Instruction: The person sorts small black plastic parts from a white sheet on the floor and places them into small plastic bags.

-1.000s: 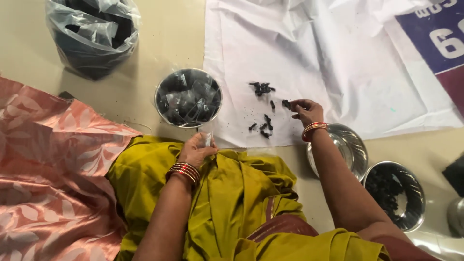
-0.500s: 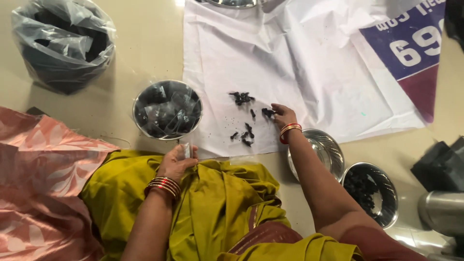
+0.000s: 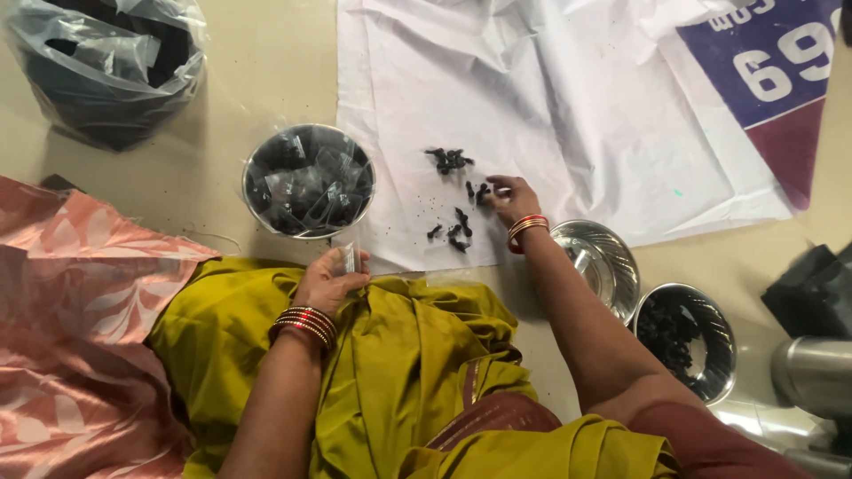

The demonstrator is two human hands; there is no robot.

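Covering the beige floor (image 3: 257, 71), a white sheet (image 3: 568, 115).

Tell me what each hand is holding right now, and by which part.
The left hand pinches a small clear packet by its lower end. The right hand touches dark pieces on the white sheet; whether it grips one cannot be told.
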